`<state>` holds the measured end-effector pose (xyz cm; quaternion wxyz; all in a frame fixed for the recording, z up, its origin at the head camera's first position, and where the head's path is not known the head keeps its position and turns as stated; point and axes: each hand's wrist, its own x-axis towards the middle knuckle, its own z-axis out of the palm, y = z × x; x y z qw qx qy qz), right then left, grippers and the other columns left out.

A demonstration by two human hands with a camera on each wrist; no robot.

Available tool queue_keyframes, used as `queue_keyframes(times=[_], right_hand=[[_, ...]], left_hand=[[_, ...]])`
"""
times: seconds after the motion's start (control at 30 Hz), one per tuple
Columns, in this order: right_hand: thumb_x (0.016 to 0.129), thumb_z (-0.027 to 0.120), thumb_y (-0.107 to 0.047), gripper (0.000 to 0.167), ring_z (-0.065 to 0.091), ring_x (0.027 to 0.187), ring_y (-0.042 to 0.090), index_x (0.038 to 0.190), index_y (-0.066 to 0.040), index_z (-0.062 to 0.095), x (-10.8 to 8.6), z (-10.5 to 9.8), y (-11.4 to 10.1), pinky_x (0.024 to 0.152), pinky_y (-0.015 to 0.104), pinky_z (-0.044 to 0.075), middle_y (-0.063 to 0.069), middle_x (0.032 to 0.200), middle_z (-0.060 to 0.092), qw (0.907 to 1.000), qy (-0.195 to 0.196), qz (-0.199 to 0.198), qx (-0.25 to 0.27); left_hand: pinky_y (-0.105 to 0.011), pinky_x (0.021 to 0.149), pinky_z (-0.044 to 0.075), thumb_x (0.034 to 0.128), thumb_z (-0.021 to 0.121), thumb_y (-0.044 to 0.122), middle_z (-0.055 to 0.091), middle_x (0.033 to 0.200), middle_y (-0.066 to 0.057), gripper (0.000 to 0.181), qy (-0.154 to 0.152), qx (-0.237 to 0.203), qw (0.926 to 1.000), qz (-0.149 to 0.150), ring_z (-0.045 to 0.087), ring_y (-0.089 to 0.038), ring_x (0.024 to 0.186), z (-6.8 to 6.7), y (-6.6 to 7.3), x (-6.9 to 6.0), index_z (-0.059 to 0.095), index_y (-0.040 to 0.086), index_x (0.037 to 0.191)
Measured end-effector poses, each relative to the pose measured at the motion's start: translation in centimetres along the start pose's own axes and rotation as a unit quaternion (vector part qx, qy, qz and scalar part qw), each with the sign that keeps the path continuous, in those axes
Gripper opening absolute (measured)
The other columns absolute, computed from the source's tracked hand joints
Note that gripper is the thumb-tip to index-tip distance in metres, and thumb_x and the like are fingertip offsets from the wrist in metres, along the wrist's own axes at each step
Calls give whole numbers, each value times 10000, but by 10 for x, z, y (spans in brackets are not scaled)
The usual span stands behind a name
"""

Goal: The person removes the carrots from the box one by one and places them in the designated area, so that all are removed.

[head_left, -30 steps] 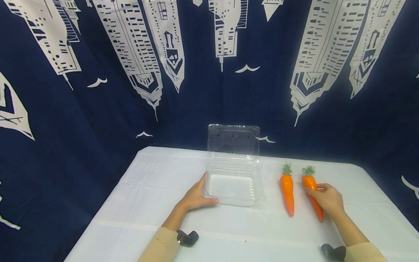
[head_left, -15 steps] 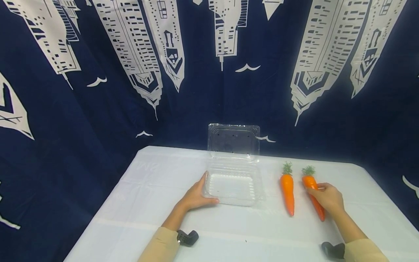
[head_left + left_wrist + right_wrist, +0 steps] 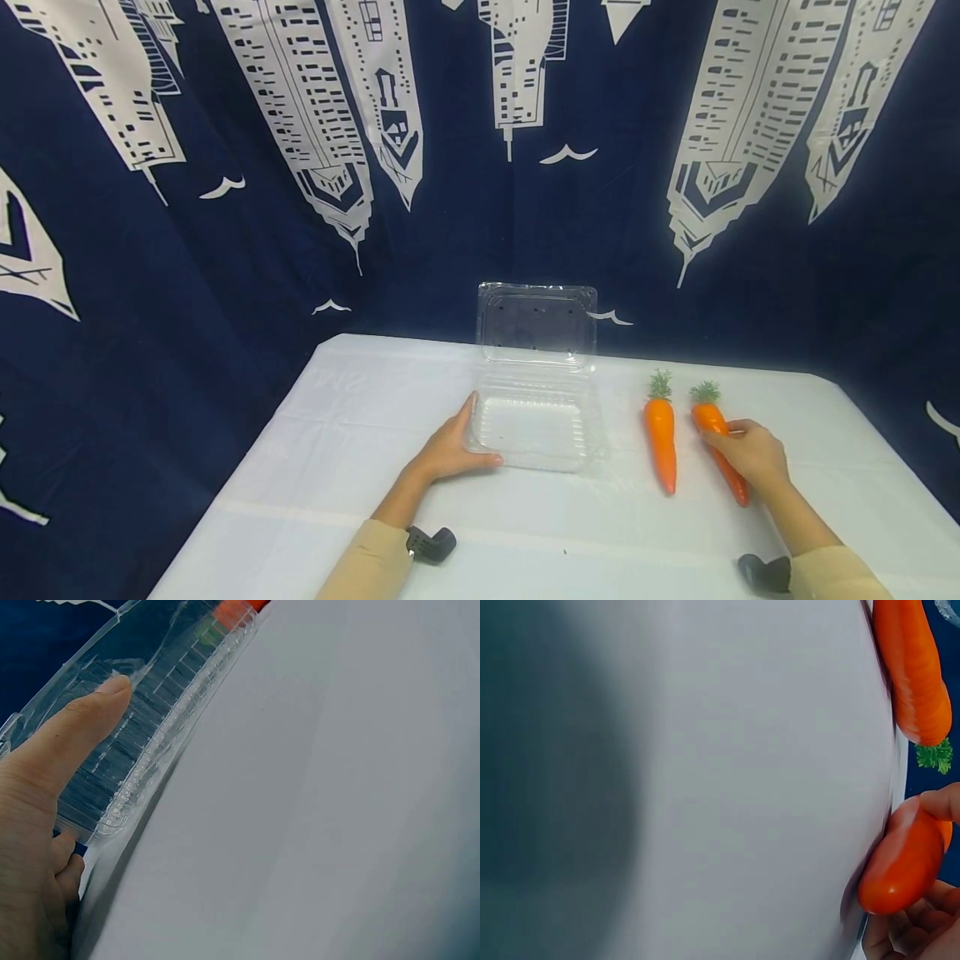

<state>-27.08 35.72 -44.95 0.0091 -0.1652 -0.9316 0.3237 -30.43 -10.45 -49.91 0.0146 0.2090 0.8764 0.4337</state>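
Note:
A clear plastic clamshell container [image 3: 531, 462] stands on the white table with its lid [image 3: 536, 321] raised at the back. My left hand [image 3: 448, 450] holds its near left corner, the thumb along the front wall and the other fingers at the left side. In the left wrist view that thumb [image 3: 90, 724] lies against the clear wall [image 3: 161, 742]. On the right, my right hand [image 3: 753, 457] grips an orange carrot [image 3: 708, 415] with a leafy green top, thumb and fingers on either side of it. The carrot's blunt tip [image 3: 889, 889] fills part of the right wrist view.
A second carrot [image 3: 661, 446] lies between the container and the held carrot, its green top pointing away. The white table [image 3: 360, 417] ends at a dark blue cloth [image 3: 450, 242] printed with white buildings. Dark devices [image 3: 431, 546] are worn at both wrists.
The tip of the held carrot has swung slightly to the right under my right hand. My left hand and the container stay where they were.

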Motion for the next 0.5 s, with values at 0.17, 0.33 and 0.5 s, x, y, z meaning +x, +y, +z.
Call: queue_keyframes(times=[0.17, 0.33, 0.5], right_hand=[[907, 621, -442, 764, 529, 914, 420, 1245, 213, 417, 0, 0, 2, 760, 455, 534, 405, 1173, 493, 10000, -28, 48, 13], [908, 615, -480, 804, 505, 1002, 470, 1276, 204, 409, 3, -1, 3, 850, 532, 499, 410, 1233, 460, 9999, -64, 25, 83], [907, 588, -539, 845, 477, 1082, 503, 1307, 183, 409, 4, -4, 1, 893, 579, 467, 395, 1274, 453, 9998, -20, 14, 208]], left_hand=[[-549, 1105, 297, 666, 855, 510, 226, 1575, -206, 1271, -10, -15, 10000, 29, 295, -394, 1404, 0, 1, 0, 89, 43, 1565], [-526, 1120, 280, 631, 875, 515, 185, 1588, -197, 1326, -47, 101, 9999, 17, 266, -380, 1419, -3, 1, 3, 63, 42, 1565], [-502, 1140, 246, 576, 907, 505, 143, 1597, -199, 1406, -266, 166, 9995, -2, 220, -362, 1438, -13, 2, 9, 25, 26, 1560]])
